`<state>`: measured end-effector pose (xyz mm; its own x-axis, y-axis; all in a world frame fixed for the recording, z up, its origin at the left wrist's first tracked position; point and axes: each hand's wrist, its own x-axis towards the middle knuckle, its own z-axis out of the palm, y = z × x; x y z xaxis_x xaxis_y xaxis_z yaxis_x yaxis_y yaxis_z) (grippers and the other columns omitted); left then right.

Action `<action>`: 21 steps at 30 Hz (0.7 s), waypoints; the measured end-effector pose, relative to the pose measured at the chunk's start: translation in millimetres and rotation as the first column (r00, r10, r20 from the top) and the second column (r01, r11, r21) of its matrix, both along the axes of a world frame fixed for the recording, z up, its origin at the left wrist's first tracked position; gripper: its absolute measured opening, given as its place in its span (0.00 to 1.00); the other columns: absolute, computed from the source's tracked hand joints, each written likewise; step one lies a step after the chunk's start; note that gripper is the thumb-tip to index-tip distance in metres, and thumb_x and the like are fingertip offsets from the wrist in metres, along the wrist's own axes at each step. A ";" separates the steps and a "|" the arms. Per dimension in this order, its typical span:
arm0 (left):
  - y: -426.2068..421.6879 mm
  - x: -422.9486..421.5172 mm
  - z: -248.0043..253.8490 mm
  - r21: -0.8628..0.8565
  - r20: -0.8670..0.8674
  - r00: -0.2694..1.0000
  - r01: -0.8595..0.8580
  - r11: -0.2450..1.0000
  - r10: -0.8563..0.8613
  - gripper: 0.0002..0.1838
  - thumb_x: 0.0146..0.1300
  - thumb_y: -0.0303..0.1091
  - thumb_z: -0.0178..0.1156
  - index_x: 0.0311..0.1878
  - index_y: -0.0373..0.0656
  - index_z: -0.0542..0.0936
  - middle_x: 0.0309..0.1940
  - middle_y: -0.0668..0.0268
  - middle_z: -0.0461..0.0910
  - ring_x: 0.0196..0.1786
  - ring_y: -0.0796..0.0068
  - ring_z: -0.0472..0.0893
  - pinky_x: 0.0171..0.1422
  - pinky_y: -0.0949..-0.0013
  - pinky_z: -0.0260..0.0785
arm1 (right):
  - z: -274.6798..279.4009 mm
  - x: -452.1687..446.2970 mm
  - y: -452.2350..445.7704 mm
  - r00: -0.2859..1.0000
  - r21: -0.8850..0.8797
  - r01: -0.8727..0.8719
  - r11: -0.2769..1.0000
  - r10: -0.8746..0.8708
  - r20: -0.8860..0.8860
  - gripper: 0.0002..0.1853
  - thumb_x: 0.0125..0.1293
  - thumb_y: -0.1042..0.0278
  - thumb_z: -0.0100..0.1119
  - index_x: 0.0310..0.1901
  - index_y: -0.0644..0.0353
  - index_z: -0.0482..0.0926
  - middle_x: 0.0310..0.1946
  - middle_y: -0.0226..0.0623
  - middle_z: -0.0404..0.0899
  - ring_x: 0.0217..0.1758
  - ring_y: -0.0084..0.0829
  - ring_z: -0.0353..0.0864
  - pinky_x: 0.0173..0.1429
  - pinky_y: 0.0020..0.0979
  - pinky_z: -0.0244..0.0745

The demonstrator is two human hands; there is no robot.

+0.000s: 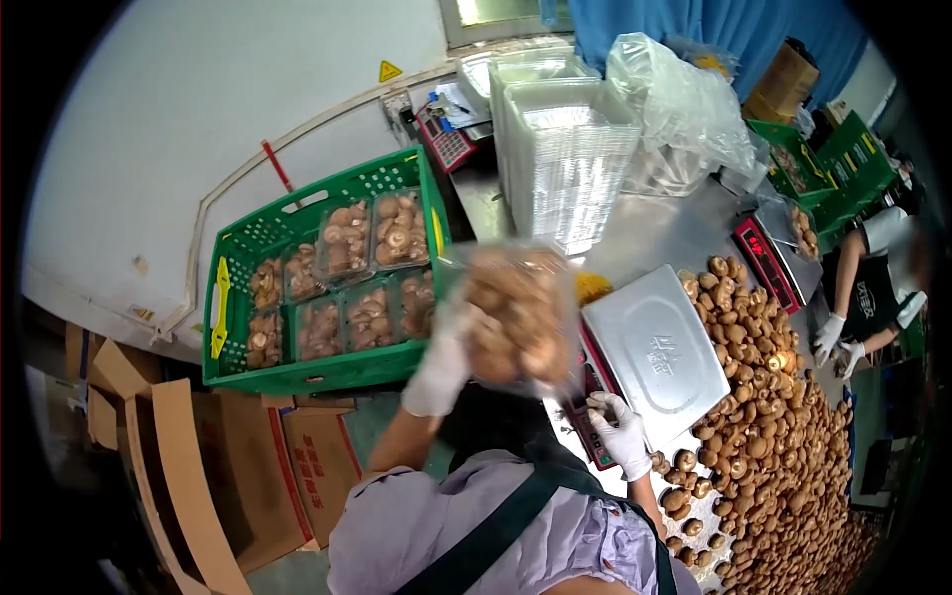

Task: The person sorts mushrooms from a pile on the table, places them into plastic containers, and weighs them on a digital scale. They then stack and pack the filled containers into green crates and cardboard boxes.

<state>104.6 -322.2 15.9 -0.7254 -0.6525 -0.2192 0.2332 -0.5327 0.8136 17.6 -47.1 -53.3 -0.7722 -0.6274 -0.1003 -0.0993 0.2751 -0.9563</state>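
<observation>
My gloved left hand (441, 365) grips a clear plastic tray of mushrooms (518, 312), raised between the green crate and the scale and blurred by motion. My gloved right hand (621, 436) is over the near edge of the digital scale (656, 347), by its red keypad panel. Its fingers are curled together, and a small dark thing shows at the fingertips, too small to name. The scale's metal plate has nothing on it. Loose brown mushrooms (759, 436) lie in a large heap just right of the scale.
A green crate (322, 375) holds several filled mushroom trays on my left. Stacked clear trays (570, 159) and a plastic bag (679, 104) stand at the back. Cardboard boxes (213, 461) lie lower left. A gloved co-worker (873, 268) works at the right, near another scale (769, 266).
</observation>
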 end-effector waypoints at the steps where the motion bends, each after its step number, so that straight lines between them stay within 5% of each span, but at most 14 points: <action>1: -29.3 13.7 6.0 -0.108 -0.026 0.992 -0.123 0.986 0.121 0.27 0.64 0.43 0.54 0.64 0.43 0.66 0.59 0.63 0.71 0.60 0.66 0.73 0.65 0.61 0.65 | -1.7 -1.7 1.9 0.999 0.031 -0.021 0.999 0.022 -0.026 0.14 0.60 0.73 0.63 0.49 0.62 0.78 0.36 0.34 0.84 0.37 0.20 0.82 0.42 0.22 0.76; 2: -69.5 31.7 7.9 -0.276 -0.120 0.988 -0.126 0.953 0.095 0.27 0.64 0.44 0.54 0.63 0.41 0.67 0.59 0.62 0.71 0.60 0.66 0.73 0.65 0.61 0.66 | -1.9 -4.4 3.3 0.998 0.060 -0.039 0.997 0.042 -0.055 0.13 0.60 0.74 0.63 0.47 0.63 0.79 0.37 0.35 0.84 0.37 0.20 0.82 0.43 0.22 0.76; 4: -115.7 56.9 55.1 -0.595 -0.014 0.932 -0.299 0.746 0.362 0.24 0.63 0.43 0.55 0.58 0.38 0.72 0.52 0.61 0.76 0.53 0.71 0.76 0.57 0.68 0.70 | -5.3 -6.8 6.5 0.996 0.054 -0.045 0.998 0.049 -0.072 0.11 0.60 0.73 0.63 0.45 0.64 0.80 0.35 0.35 0.84 0.36 0.21 0.82 0.43 0.23 0.76; 8: -236.5 112.1 66.5 -0.747 0.050 0.701 -0.446 0.493 0.711 0.24 0.62 0.38 0.62 0.57 0.32 0.74 0.49 0.60 0.78 0.47 0.75 0.77 0.53 0.73 0.69 | 0.0 -8.2 8.3 0.999 0.134 -0.028 0.991 0.033 -0.039 0.10 0.61 0.72 0.62 0.44 0.64 0.80 0.31 0.38 0.83 0.32 0.21 0.81 0.39 0.24 0.76; 14: -323.3 149.6 58.5 -0.648 0.253 0.753 -0.334 0.684 0.608 0.25 0.63 0.42 0.60 0.58 0.33 0.74 0.50 0.60 0.78 0.49 0.72 0.78 0.54 0.72 0.69 | 0.9 -8.4 4.6 0.981 0.167 -0.055 0.984 0.084 -0.174 0.09 0.59 0.73 0.63 0.42 0.63 0.80 0.34 0.44 0.83 0.35 0.35 0.84 0.41 0.29 0.77; 16: -401.2 177.1 -20.8 -0.759 0.356 0.726 -0.142 0.635 0.588 0.32 0.63 0.49 0.59 0.60 0.32 0.72 0.55 0.56 0.76 0.54 0.69 0.76 0.58 0.68 0.68 | 5.2 -9.0 1.0 0.986 0.203 -0.051 0.978 0.082 -0.146 0.09 0.59 0.73 0.63 0.41 0.63 0.80 0.35 0.46 0.82 0.37 0.38 0.84 0.42 0.30 0.77; 17: -393.5 166.8 -38.4 -0.757 0.578 0.467 0.001 0.653 0.670 0.40 0.58 0.59 0.60 0.64 0.36 0.68 0.57 0.53 0.75 0.58 0.63 0.75 0.62 0.67 0.65 | 8.5 -9.1 -1.5 0.987 0.233 -0.044 0.972 0.079 -0.141 0.09 0.59 0.73 0.63 0.41 0.62 0.80 0.35 0.46 0.82 0.37 0.39 0.84 0.42 0.30 0.77; 18: -414.2 168.3 -71.4 -0.640 0.761 0.303 0.202 0.741 0.574 0.49 0.53 0.69 0.57 0.70 0.45 0.60 0.66 0.50 0.64 0.69 0.52 0.63 0.69 0.59 0.56 | 11.0 -9.4 -3.2 0.988 0.262 -0.036 0.964 0.074 -0.138 0.09 0.59 0.73 0.63 0.41 0.62 0.80 0.34 0.46 0.82 0.37 0.40 0.84 0.42 0.31 0.77; 20: -390.9 135.0 -90.6 -0.559 0.760 -0.096 0.407 0.722 0.643 0.50 0.54 0.73 0.49 0.74 0.54 0.51 0.74 0.52 0.47 0.75 0.45 0.45 0.74 0.48 0.43 | 8.5 -9.9 -4.0 0.977 0.257 -0.033 0.966 0.086 -0.195 0.09 0.58 0.73 0.63 0.42 0.61 0.80 0.34 0.47 0.82 0.38 0.42 0.84 0.42 0.32 0.78; 21: -385.6 126.2 -91.4 -0.529 0.793 -0.072 0.411 0.742 0.605 0.50 0.55 0.76 0.43 0.75 0.60 0.46 0.76 0.58 0.37 0.75 0.40 0.37 0.73 0.36 0.34 | 8.8 -10.1 -4.8 0.967 0.242 -0.034 0.970 0.092 -0.236 0.09 0.59 0.72 0.63 0.42 0.61 0.80 0.34 0.47 0.82 0.37 0.44 0.84 0.42 0.33 0.78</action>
